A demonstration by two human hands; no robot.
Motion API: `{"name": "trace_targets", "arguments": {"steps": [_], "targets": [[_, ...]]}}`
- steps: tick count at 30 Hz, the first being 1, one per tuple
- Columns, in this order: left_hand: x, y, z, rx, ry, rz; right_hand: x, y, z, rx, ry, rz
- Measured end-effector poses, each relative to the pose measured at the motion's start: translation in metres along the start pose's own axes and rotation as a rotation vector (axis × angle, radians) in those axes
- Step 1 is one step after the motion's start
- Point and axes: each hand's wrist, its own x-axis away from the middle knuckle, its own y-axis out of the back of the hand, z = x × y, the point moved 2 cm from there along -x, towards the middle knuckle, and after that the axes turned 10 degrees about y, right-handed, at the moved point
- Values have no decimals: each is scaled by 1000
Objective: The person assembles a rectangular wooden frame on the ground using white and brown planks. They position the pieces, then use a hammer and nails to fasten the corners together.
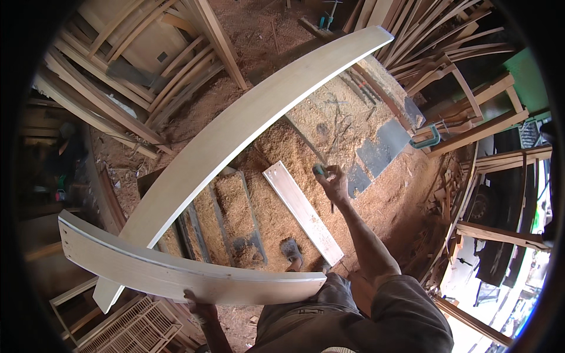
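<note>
My left hand (203, 312) is closed on the lower edge of a curved wooden board (194, 281) with pale edges and small holes near its ends. This board stretches from the far left to my waist and crosses over a longer, wide curved board (235, 126) slanting up to the top right. Out over the sawdust, my right hand (334, 183) has its fingers curled around a small teal-and-dark thing (319, 170). Its kind cannot be made out. A flat straight plank (303, 213) lies just left of my right forearm.
Sawdust covers a low work surface (379, 147) with dark bare patches. A teal clamp (426, 137) sits at its right edge. Curved wood strips (132, 35) are stacked at upper left, more (441, 41) at upper right. A slatted wooden frame (129, 329) stands at lower left.
</note>
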Motion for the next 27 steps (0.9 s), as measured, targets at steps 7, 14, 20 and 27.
{"name": "trace_targets", "arguments": {"steps": [7,14,20,27], "targets": [[-51,-81,11,-53,37,64,83,-24,138,-546,14,533],[-45,-104,46,20,174,215,139,-61,226,-815,130,1014],[-36,-93,54,19,294,245,148,-61,232,-650,109,1094],[-47,-93,55,115,273,313,149,-21,264,-590,-45,1026]]}}
